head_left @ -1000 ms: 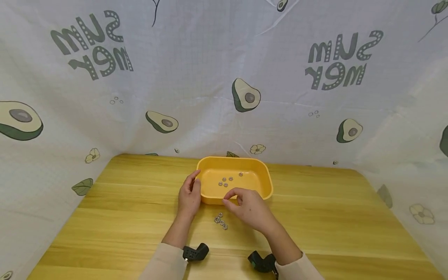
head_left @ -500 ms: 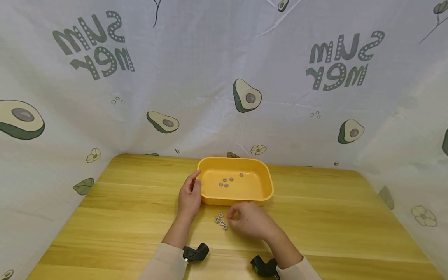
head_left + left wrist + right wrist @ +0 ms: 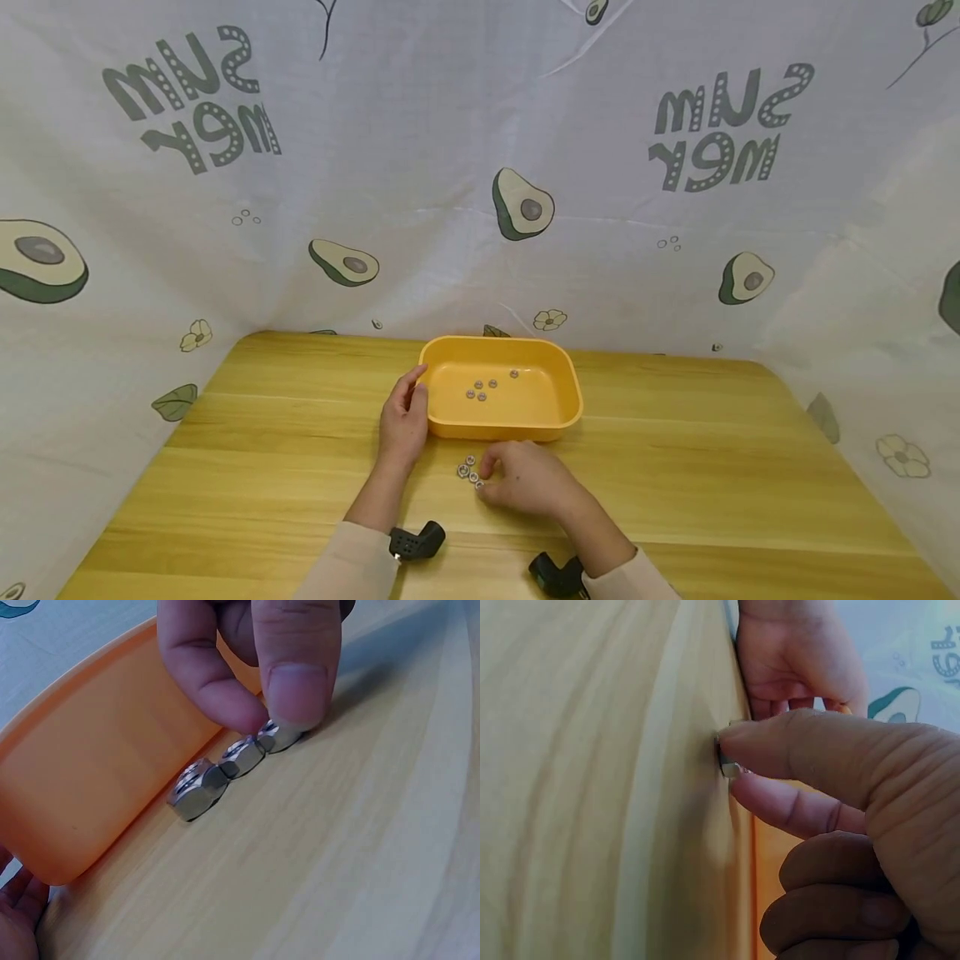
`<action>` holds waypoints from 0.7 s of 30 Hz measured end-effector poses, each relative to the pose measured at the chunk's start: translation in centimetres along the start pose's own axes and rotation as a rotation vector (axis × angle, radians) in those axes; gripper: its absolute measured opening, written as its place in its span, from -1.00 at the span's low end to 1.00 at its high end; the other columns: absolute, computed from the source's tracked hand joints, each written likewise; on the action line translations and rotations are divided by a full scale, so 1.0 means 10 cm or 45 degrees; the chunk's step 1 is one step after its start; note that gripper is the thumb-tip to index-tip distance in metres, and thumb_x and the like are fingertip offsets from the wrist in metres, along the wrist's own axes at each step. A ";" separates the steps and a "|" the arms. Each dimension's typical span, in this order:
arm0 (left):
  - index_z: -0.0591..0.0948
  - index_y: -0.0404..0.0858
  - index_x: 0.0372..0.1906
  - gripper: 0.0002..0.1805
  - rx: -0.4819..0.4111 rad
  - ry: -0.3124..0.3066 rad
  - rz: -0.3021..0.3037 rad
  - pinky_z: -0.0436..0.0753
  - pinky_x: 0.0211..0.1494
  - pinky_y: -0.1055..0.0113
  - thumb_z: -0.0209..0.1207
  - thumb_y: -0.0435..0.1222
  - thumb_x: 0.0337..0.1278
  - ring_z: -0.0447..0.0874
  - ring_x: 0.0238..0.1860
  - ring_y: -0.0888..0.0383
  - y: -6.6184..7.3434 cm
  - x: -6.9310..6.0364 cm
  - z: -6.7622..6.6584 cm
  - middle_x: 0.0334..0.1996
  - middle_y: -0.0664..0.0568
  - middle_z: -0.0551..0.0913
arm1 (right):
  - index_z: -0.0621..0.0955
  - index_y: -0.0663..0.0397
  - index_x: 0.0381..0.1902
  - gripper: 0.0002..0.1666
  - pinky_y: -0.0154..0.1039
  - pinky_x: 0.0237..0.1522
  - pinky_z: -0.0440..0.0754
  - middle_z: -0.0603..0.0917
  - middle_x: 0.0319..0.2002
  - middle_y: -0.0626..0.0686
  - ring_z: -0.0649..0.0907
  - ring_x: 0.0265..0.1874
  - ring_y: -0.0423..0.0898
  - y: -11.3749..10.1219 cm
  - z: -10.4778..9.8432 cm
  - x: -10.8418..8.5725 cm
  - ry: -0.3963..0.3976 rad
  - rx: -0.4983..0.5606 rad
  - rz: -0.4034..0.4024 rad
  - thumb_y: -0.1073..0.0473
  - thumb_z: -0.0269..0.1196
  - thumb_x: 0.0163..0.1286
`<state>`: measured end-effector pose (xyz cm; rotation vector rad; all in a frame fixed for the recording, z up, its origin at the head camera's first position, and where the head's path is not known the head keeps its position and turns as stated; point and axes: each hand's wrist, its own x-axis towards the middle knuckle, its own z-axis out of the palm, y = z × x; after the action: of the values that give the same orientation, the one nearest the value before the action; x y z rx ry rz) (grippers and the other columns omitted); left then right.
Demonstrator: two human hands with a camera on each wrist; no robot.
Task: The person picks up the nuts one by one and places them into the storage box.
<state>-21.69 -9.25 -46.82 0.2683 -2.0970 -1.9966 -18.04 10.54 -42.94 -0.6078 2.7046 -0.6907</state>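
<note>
A yellow rectangular tray (image 3: 517, 432) stands on the table, with several small hex nuts (image 3: 482, 397) lying on its floor. Against its left end rests my left hand (image 3: 402, 427), fingertips and thumb touching the outside near the rim. In front of the tray is a short cluster of metal hex nuts (image 3: 463, 471). My right hand (image 3: 531, 479) is down at the near end of that cluster. Its thumb and index finger pinch the endmost nut (image 3: 729, 769), partly covered by the fingertips. Other nuts (image 3: 199, 791) sit beside it in the left wrist view.
The wooden table (image 3: 712, 467) extends to both sides of the tray. Behind it hangs a white cloth (image 3: 435, 167) printed with avocados. Black wrist cameras (image 3: 417, 542) are strapped to both wrists.
My right hand has come down from the tray's near rim to the nuts on the table, its thumb and index finger closing at the nearest one. The left hand stays at the tray.
</note>
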 end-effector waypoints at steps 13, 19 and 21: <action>0.54 -0.01 0.38 -0.58 0.009 0.007 -0.002 0.44 0.48 -0.04 -0.04 -0.20 0.55 0.49 0.38 -0.06 0.00 0.00 0.00 0.44 -0.06 0.48 | 0.67 -0.28 -0.43 -0.88 -0.28 -0.37 0.40 0.59 -0.52 -0.24 0.45 -0.49 -0.19 -0.01 0.03 0.01 0.009 -0.006 -0.034 0.05 0.46 0.15; 0.55 -0.02 0.38 -0.58 0.012 0.020 -0.008 0.44 0.48 -0.03 -0.03 -0.20 0.55 0.49 0.38 -0.06 0.00 0.00 0.01 0.43 -0.06 0.49 | 0.69 -0.26 -0.42 -0.90 -0.30 -0.39 0.38 0.58 -0.53 -0.27 0.43 -0.52 -0.21 -0.02 0.04 0.01 0.025 -0.026 -0.062 0.07 0.45 0.13; 0.55 -0.03 0.38 -0.58 0.012 0.025 -0.005 0.45 0.46 -0.04 -0.03 -0.20 0.55 0.50 0.35 -0.06 0.00 0.00 0.01 0.41 -0.07 0.51 | 0.69 -0.25 -0.43 -0.90 -0.31 -0.39 0.39 0.58 -0.54 -0.27 0.44 -0.52 -0.21 -0.02 0.04 0.01 0.027 -0.035 -0.066 0.07 0.45 0.13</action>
<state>-21.73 -9.18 -46.82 0.2923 -2.0961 -1.9785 -17.85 10.17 -43.18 -0.6832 2.7303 -0.6778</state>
